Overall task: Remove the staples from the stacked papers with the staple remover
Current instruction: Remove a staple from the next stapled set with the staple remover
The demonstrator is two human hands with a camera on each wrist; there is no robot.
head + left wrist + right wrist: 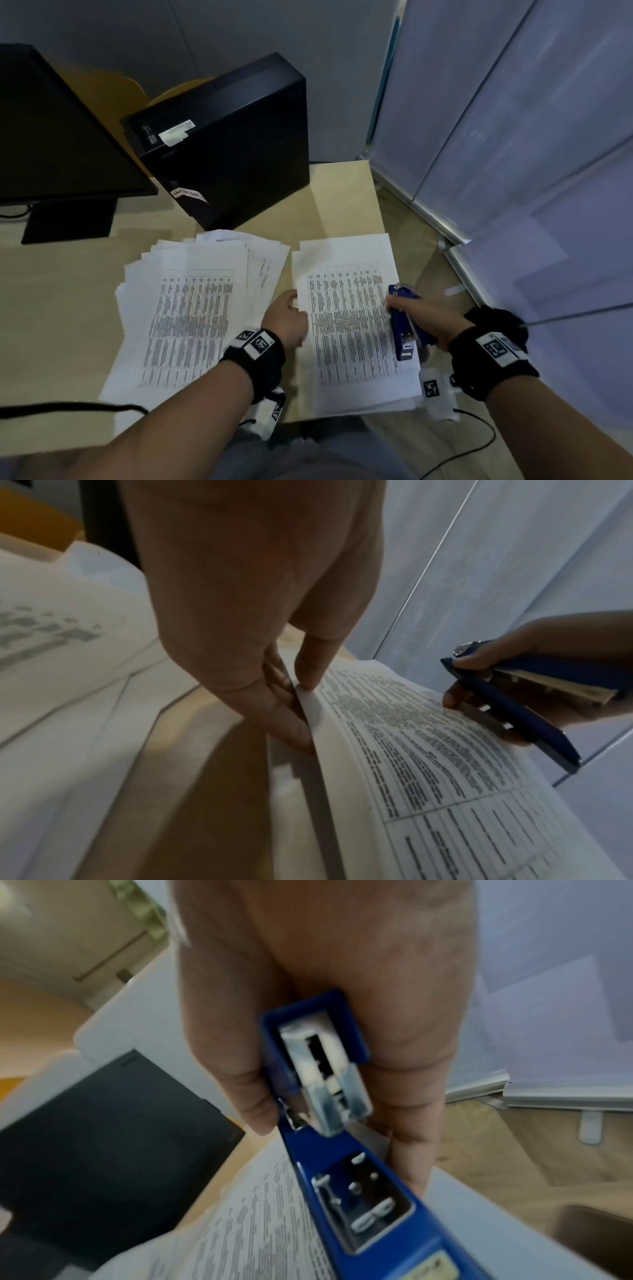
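Observation:
A stack of printed papers (346,329) lies near the desk's right front corner. My left hand (286,317) pinches its left edge, thumb on top and fingers (291,723) under the top sheets (411,750). My right hand (423,317) grips a blue stapler-type staple remover (404,325) at the stack's right edge, seen close up in the right wrist view as a blue tool (342,1123) lying over the printed sheet (260,1218). No staple can be made out.
A second, fanned pile of printed sheets (191,308) lies left of the stack. A black computer tower (226,144) and a monitor (58,137) stand behind on the desk (61,308). The desk's right edge borders grey partition panels (513,137).

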